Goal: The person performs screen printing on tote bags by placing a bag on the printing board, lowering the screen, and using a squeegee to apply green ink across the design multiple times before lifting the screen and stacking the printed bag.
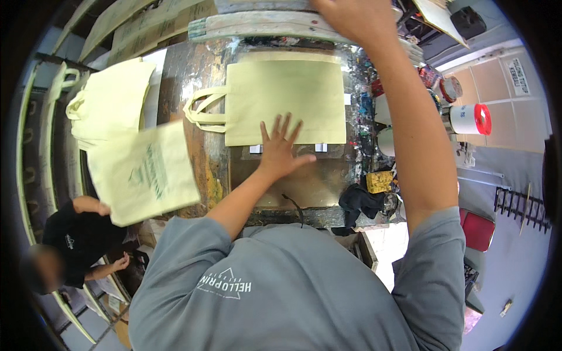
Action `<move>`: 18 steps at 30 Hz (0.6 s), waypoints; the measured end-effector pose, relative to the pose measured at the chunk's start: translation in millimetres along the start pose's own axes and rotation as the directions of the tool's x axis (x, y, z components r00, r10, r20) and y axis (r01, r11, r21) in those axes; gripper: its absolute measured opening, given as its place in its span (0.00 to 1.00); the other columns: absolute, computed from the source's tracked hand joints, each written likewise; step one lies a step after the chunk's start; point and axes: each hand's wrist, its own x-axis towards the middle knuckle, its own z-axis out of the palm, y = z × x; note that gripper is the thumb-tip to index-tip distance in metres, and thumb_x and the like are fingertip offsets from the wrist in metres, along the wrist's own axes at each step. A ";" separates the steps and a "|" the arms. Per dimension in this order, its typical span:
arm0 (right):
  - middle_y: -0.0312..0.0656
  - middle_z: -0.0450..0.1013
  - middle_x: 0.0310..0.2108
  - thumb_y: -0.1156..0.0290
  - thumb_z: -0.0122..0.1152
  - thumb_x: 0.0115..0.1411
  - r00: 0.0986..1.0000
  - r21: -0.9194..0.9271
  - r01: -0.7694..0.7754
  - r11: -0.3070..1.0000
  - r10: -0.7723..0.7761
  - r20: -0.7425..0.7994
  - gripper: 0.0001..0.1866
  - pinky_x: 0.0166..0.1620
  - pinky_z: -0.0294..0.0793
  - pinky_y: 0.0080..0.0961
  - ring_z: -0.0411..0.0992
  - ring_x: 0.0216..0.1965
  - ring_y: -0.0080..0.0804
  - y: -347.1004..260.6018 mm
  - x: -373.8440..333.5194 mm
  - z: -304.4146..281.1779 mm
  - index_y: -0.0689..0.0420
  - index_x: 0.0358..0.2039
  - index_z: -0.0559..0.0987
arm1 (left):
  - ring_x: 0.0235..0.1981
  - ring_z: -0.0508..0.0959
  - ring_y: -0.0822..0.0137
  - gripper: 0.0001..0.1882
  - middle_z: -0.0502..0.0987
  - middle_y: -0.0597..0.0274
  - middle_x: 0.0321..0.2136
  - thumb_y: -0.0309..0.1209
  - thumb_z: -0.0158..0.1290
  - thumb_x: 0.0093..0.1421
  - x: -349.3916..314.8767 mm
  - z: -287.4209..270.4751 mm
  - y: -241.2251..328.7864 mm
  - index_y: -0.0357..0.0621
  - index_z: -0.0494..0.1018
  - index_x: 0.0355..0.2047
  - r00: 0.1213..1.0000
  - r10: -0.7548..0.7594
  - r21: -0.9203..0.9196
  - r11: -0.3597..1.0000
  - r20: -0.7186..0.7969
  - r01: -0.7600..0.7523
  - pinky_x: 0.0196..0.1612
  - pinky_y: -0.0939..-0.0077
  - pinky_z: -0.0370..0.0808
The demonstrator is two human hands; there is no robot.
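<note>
A pale yellow tote bag (pixel 287 88) lies flat on the worn, paint-stained table, its two handles (pixel 208 108) pointing left. My left hand (pixel 281 149) is spread over the bag's near edge, fingers stretched onto the cloth and thumb out to the right. My right arm reaches far forward, and my right hand (pixel 360 20) is at the top of the view beside a long whitish bar (pixel 263 26). Its fingers run out of the picture, so their grip on the bar cannot be made out. Small white tabs (pixel 321 147) show along the bag's near edge.
At left, a co-worker's hand (pixel 102 207) holds a printed tote bag (pixel 140 175) near a stack of plain bags (pixel 114 99). Racks stand beyond. On the right are a red-lidded white tub (pixel 471 119), a yellow sponge (pixel 379 181) and a black cloth (pixel 360 202).
</note>
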 end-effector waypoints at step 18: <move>0.42 0.77 0.48 0.59 0.78 0.53 0.707 -0.009 0.050 0.999 -0.029 0.706 0.34 0.50 0.68 0.51 0.76 0.52 0.46 -16.2 -235.1 62.7 0.47 0.58 0.73 | 0.66 0.71 0.43 0.67 0.64 0.34 0.67 0.84 0.34 0.60 -85.0 -72.4 -54.5 0.31 0.48 0.75 0.651 -0.520 -0.826 -0.446 0.553 0.346 0.68 0.53 0.71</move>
